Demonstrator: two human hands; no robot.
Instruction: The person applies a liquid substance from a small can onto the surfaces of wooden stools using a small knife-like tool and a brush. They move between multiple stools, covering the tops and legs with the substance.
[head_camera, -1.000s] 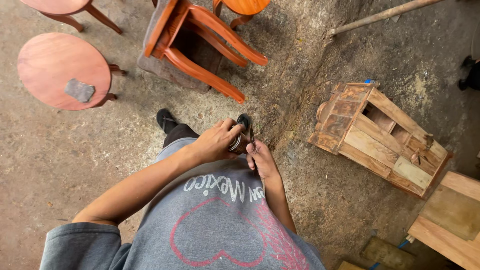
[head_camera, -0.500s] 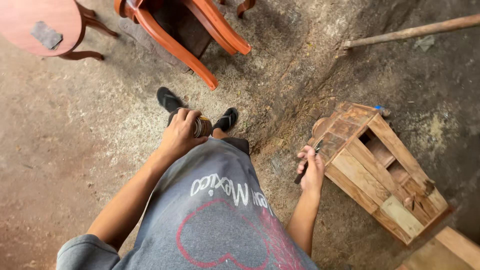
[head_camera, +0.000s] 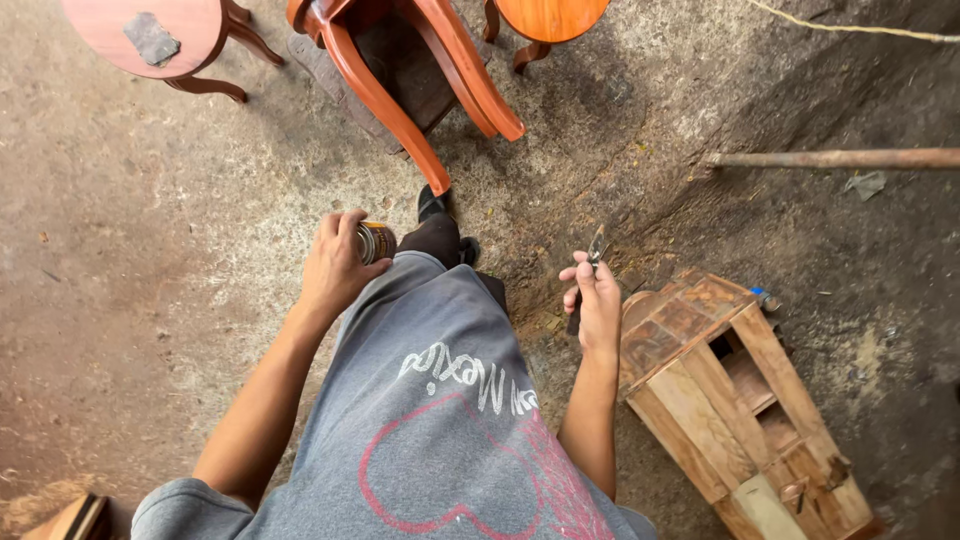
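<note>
The person stands on a dusty concrete floor (head_camera: 150, 300), both arms hanging forward and slightly apart in front of a grey shirt (head_camera: 440, 420). The left hand (head_camera: 335, 262) is held out with the wrist straight and the fingers curled round a small metal can (head_camera: 377, 241), which sits against the palm with its round end facing right, just left of a dark shoe (head_camera: 433, 203). The right hand (head_camera: 597, 300) is lowered beside the hip, fingers closed on a slim metal tool (head_camera: 594, 252) whose tip sticks up past the knuckles and whose dark lower end shows beneath the hand; what kind of tool it is cannot be told. This hand hangs just beside the top corner of a rough wooden crate (head_camera: 730, 400) lying tilted on the floor.

The shirt hides most of the legs and the second foot. Above, an orange-red wooden chair (head_camera: 420, 80) and two round stools (head_camera: 170, 35) are cut off by the frame's top edge. A long pole (head_camera: 830, 158) lies on the ground at right, running out of view.
</note>
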